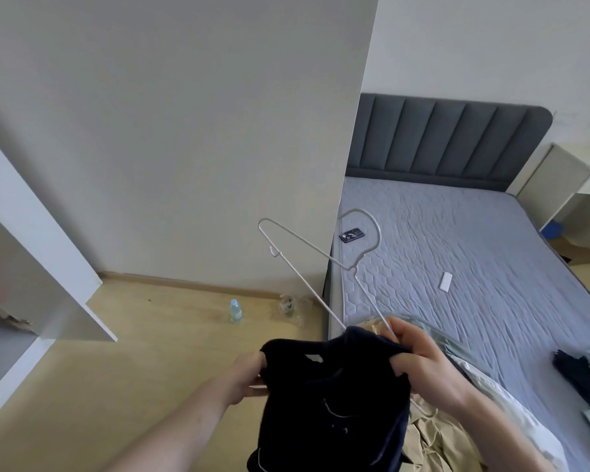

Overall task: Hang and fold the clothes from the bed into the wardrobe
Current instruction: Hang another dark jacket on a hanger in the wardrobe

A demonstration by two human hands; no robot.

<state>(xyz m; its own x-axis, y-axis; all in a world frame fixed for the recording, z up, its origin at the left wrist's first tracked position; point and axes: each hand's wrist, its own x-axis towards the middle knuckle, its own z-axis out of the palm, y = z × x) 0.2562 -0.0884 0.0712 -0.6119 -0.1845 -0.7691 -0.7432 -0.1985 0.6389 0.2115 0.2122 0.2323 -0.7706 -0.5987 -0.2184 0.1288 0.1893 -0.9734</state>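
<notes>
A dark navy garment (334, 396) hangs in front of me between both hands. My left hand (249, 376) grips its left edge. My right hand (423, 362) pinches its right edge together with a wire of the white hanger (321, 264), which sticks up and to the left with its hook toward the bed. One end of the hanger is inside the garment's opening. A beige garment (436, 441) and a pale green one (457, 349) lie on the bed (474, 240) below my right hand. The open white wardrobe (31, 267) stands at the left.
More dark and light blue clothes (586, 379) lie at the bed's right edge. A phone (351, 235) and a small white object (445, 282) rest on the mattress. A water bottle (235, 310) and clear plastic (288, 306) sit on the wooden floor by the wall.
</notes>
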